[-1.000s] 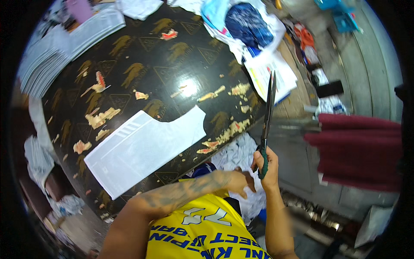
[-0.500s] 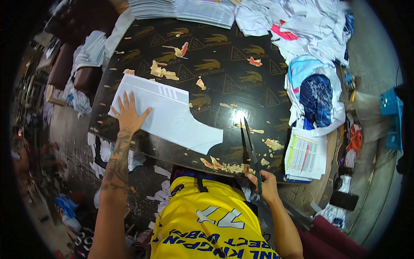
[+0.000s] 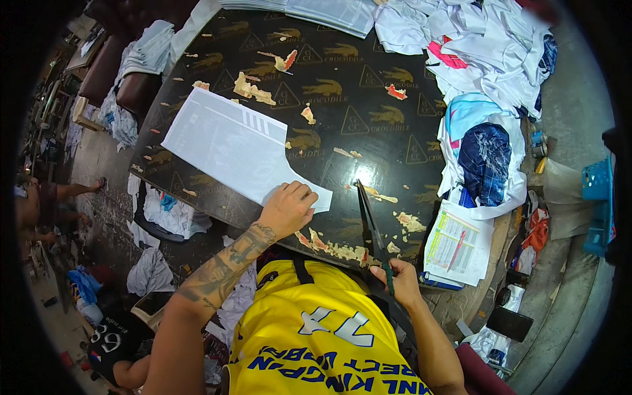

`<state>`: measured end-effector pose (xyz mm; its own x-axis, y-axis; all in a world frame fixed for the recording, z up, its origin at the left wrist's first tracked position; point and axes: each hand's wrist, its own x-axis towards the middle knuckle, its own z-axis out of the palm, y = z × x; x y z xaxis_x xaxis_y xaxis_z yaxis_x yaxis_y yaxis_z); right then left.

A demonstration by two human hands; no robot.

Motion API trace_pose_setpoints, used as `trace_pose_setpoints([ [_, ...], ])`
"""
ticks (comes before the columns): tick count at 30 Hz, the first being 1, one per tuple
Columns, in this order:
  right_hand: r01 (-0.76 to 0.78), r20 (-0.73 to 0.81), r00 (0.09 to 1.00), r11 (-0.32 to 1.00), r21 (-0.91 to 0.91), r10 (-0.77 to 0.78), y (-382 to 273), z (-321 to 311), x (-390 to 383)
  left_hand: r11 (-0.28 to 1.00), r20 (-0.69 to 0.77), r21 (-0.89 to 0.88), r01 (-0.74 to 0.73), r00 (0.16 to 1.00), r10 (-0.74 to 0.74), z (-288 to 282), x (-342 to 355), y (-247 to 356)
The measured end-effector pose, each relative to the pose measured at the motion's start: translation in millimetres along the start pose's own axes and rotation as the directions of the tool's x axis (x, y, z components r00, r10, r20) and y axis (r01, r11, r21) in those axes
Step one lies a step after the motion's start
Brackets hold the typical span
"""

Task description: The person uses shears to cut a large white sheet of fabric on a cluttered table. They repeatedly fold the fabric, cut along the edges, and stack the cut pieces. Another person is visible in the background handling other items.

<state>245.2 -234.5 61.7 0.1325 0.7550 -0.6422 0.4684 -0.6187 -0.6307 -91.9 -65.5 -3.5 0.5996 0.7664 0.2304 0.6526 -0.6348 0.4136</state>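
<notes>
A white cut fabric panel (image 3: 230,141) with grey stripes lies flat on the dark table (image 3: 329,155), its curved edge facing right. My left hand (image 3: 289,207) is at the panel's near right end, fingers curled together on its edge; the fingertips are partly hidden. Long dark scissors (image 3: 374,227) with a green handle are in my right hand (image 3: 399,280) at the table's near edge. Their blades point away over the tabletop, to the right of the panel and apart from it.
White garments (image 3: 487,52) are heaped at the far right, above a navy and light-blue bundle (image 3: 485,161). Printed sheets with a red pen (image 3: 456,250) lie at the right edge. A stack of white panels (image 3: 336,13) stands at the back. At lower left is another person (image 3: 118,349).
My left hand has gone from lying spread on the panel's left part to its near right end, fingers now curled. The panel has shifted slightly left and nearer. The scissors stay in my right hand.
</notes>
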Motion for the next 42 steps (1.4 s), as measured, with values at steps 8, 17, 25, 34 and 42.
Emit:
trace_pose_setpoints([
  [8,-0.060,0.063,0.996,0.998,0.024,0.058,-12,-2,-5,0.994,-0.076,-0.061,0.090,0.993,-0.095,5,-4,9],
  [17,-0.045,0.232,0.972,0.999,0.011,0.041,-5,-23,-17,0.429,-0.394,-0.751,0.502,0.181,-0.901,-45,-52,-19],
  [25,0.008,0.500,0.861,0.979,-0.202,0.096,10,-27,-6,0.902,-0.140,-0.058,0.428,0.891,-0.432,-26,-71,34],
  [34,0.020,0.424,0.904,0.990,-0.139,0.042,-32,56,1,0.906,-0.107,-0.143,0.398,0.904,-0.414,-13,-62,52],
  [42,-0.029,0.369,0.924,0.981,-0.191,0.099,-47,66,0,0.909,-0.054,-0.173,0.380,0.918,-0.394,-10,-73,52],
])
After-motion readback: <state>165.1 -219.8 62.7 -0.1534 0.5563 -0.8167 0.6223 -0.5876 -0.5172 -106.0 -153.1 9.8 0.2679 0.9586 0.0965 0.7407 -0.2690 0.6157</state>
